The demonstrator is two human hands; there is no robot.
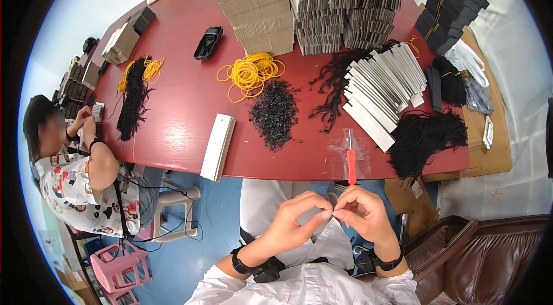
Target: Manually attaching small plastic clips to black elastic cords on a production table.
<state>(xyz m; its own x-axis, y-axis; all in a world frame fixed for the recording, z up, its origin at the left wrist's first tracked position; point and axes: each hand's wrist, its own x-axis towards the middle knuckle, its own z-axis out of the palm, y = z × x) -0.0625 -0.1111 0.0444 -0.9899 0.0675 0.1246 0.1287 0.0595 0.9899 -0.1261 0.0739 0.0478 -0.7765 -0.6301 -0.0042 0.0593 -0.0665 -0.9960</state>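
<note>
The left hand (298, 221) and right hand (367, 213) are pinching together on what looks like a tiny, mostly hidden piece (332, 214) between them — probably light, easily dropped, best held by its ends.

no legible words, numbers or signs; white label (416, 190) on brown cardboard (408, 204) too small for reading

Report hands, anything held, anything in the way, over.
Left hand, right hand: pinching, fingertips together, short of the table. Anything between them: too small to identify. Orange tool at table edge, just ahead; seemingly no obstruction.
</note>
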